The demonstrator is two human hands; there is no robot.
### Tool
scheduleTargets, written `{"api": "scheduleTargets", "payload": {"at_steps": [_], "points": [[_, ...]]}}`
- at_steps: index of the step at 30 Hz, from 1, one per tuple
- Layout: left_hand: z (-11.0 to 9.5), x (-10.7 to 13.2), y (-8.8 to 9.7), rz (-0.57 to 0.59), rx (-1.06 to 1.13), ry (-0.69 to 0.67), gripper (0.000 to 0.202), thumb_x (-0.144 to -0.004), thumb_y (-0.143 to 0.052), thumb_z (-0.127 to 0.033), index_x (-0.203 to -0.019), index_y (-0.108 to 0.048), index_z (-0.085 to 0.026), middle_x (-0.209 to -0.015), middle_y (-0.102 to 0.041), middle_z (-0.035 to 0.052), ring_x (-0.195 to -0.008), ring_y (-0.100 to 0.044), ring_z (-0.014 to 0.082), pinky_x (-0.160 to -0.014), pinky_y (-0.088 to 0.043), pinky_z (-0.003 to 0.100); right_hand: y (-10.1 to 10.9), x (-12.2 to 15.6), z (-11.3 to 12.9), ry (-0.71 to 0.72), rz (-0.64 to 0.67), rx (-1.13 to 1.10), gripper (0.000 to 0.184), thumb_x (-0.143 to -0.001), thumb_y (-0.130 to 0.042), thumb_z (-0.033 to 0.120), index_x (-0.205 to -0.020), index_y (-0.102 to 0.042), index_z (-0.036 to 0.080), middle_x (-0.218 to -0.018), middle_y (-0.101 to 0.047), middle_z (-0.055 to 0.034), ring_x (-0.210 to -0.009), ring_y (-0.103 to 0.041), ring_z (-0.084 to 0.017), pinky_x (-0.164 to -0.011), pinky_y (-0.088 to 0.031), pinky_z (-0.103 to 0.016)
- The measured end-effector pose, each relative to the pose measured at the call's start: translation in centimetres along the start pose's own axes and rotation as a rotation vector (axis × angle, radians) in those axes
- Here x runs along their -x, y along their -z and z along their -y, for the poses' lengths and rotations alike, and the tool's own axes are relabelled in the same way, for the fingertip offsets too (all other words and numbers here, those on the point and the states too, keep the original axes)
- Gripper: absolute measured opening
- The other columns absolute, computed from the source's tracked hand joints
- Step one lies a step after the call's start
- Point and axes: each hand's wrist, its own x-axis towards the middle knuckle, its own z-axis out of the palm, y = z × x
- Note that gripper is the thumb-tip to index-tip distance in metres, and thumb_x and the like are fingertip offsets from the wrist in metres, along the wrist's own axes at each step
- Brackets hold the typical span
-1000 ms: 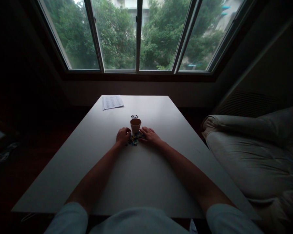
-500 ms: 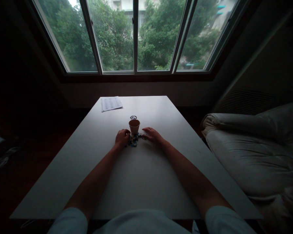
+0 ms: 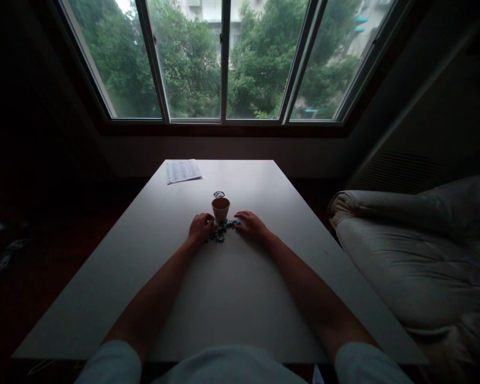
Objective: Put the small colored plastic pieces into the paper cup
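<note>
A paper cup [image 3: 221, 209] stands upright on the white table [image 3: 232, 298], its open mouth facing up. Small multicoloured pieces like beads [image 3: 219, 234] lie in a loose pile at the cup's near side, some trailing to the right. My left hand [image 3: 201, 228] rests at the pile's left edge with fingers curled; whether it holds a piece is hidden. On the other side, my right hand [image 3: 251, 222] lies with its fingers stretched toward the cup, fingertips beside the trailing pieces and apart from the cup. What the cup contains cannot be made out.
Just behind the cup lies a small dark ring-shaped item [image 3: 218, 194]. Printed sheets of paper [image 3: 183, 171] lie at the table's far left corner. A pale padded sofa [image 3: 408, 256] stands to the right, and a window [image 3: 224, 64] is beyond the table.
The view has shifted slightly. Coloured pieces by my right fingertips show more plainly now. My left hand and the cup keep their places.
</note>
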Motion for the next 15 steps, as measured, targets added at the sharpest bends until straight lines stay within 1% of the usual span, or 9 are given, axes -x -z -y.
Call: {"api": "scheduleTargets", "payload": {"at_steps": [2, 4, 8, 11, 15], "points": [[-0.1, 0.0, 0.1, 0.005, 0.004, -0.001, 0.02, -0.088, -0.054, -0.027, -0.095, -0.071, -0.02, -0.093, -0.068, 0.0069, -0.09, -0.057, 0.0203, -0.084, -0.044, 0.033, 0.2, 0.0, -0.2, 0.03, 0.028, -0.044, 0.042, -0.079, -0.073, 0.033, -0.119, -0.064, 0.026, -0.129, -0.061, -0.0097, -0.12, -0.057, -0.027, -0.103, -0.045, -0.046], [-0.3, 0.1, 0.2, 0.006, 0.011, 0.007, 0.02, -0.088, -0.054, -0.027, -0.097, -0.071, -0.02, -0.095, -0.068, 0.007, -0.091, -0.058, 0.0204, -0.085, -0.044, 0.033, 0.3, -0.1, -0.3, 0.039, 0.04, -0.081, 0.035, -0.076, -0.074, 0.028, -0.11, -0.066, 0.025, -0.129, -0.06, -0.0093, -0.119, -0.057, -0.027, -0.103, -0.045, -0.044], [-0.6, 0.2, 0.3, 0.001, 0.027, 0.032, 0.022, -0.087, -0.055, -0.024, -0.104, -0.069, -0.02, -0.096, -0.069, 0.0068, -0.093, -0.058, 0.0204, -0.084, -0.045, 0.033, 0.1, 0.0, -0.4, 0.023, 0.011, -0.085, 0.02, -0.075, -0.07, 0.022, -0.094, -0.066, 0.022, -0.129, -0.059, -0.0101, -0.119, -0.056, -0.026, -0.101, -0.045, -0.042], [-0.9, 0.2, 0.4, -0.004, 0.032, 0.014, 0.023, -0.086, -0.056, -0.022, -0.105, -0.069, -0.02, -0.095, -0.07, 0.0065, -0.093, -0.059, 0.0206, -0.082, -0.045, 0.032, -0.1, 0.0, -0.2, 0.004, -0.019, -0.063, 0.017, -0.077, -0.068, 0.021, -0.093, -0.066, 0.022, -0.128, -0.059, -0.0101, -0.117, -0.057, -0.025, -0.1, -0.046, -0.042], [-1.2, 0.4, 0.6, -0.014, 0.01, -0.054, 0.022, -0.085, -0.057, -0.02, -0.103, -0.069, -0.02, -0.096, -0.069, 0.0069, -0.094, -0.058, 0.0217, -0.083, -0.045, 0.033, -0.2, -0.1, 0.2, -0.014, -0.034, -0.047, 0.02, -0.077, -0.064, 0.016, -0.095, -0.065, 0.023, -0.127, -0.06, -0.0093, -0.116, -0.058, -0.024, -0.098, -0.048, -0.042]]}}
